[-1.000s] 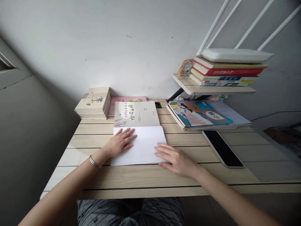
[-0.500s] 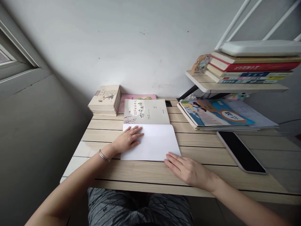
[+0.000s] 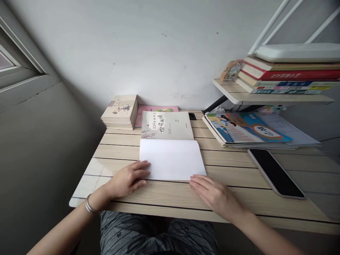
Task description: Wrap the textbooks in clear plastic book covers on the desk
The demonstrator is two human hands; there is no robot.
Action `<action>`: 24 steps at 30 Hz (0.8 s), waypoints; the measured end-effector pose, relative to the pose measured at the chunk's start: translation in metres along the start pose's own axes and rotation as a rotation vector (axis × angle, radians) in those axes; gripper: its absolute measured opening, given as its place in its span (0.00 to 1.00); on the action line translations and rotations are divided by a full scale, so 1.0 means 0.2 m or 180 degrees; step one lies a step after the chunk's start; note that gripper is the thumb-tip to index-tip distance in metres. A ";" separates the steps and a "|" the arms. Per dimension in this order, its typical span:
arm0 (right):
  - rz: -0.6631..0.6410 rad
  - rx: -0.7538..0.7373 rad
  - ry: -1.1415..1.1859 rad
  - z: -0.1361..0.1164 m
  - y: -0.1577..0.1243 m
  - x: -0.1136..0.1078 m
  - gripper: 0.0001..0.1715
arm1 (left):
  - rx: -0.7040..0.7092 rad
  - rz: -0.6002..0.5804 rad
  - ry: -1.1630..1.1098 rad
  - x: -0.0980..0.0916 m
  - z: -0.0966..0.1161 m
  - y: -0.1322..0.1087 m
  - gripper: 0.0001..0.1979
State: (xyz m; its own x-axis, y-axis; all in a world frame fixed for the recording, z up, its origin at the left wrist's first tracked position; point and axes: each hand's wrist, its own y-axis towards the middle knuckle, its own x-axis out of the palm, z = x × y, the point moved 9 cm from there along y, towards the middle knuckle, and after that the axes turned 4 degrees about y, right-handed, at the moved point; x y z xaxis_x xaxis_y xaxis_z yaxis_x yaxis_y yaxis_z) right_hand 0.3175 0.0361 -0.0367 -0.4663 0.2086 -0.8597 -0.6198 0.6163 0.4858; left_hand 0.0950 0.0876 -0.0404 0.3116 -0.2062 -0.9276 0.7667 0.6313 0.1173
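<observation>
A book lies open in front of me. Its near page is blank white, and its far page is printed with large characters and a plum-branch drawing. My left hand, with a silver bangle on the wrist, rests at the page's near left corner, fingers apart and fingertips over the paper. At the near right corner, my right hand lies with its fingers stretched out side by side, fingertips touching the page edge. Its thumb is hidden.
A stack of small books and a pink book stand by the wall. To the right are a phone, textbooks and a raised shelf bearing thick books. The slatted table ends just above my lap.
My left hand has slid off the middle left of the blank page, back toward me to the near left corner. My right hand stays at the near right corner. The view has shifted slightly.
</observation>
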 end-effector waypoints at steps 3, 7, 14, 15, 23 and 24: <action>0.0117 0.0417 0.0414 0.05 -0.01 0.00 0.13 | -0.0102 0.0204 0.0111 0.01 0.04 -0.06 0.18; 0.0269 0.0806 0.0813 0.12 -0.02 0.01 0.10 | -0.0449 0.0805 0.0246 0.02 0.04 -0.10 0.09; 0.0631 0.1321 0.0997 0.21 -0.02 0.00 0.10 | -0.1029 0.1195 -0.0066 0.01 0.00 -0.12 0.08; 0.0669 0.1386 0.0994 0.22 -0.02 -0.01 0.10 | -0.1109 0.1264 -0.0085 0.00 0.00 -0.12 0.08; 0.0932 0.1773 0.0921 0.24 -0.04 0.01 0.12 | -0.1501 0.1688 0.0138 -0.03 -0.02 -0.13 0.10; 0.0950 0.1799 0.0933 0.24 -0.04 0.01 0.12 | -0.1540 0.1711 0.0141 -0.03 -0.01 -0.13 0.10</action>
State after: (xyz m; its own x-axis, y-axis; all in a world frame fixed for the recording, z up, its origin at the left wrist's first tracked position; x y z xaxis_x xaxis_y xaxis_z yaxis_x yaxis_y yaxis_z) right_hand 0.3520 0.0680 -0.0510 -0.7657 0.2660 -0.5857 -0.0529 0.8813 0.4695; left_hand 0.0722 0.0749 -0.0395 0.5448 0.2498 -0.8005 0.1763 0.8991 0.4006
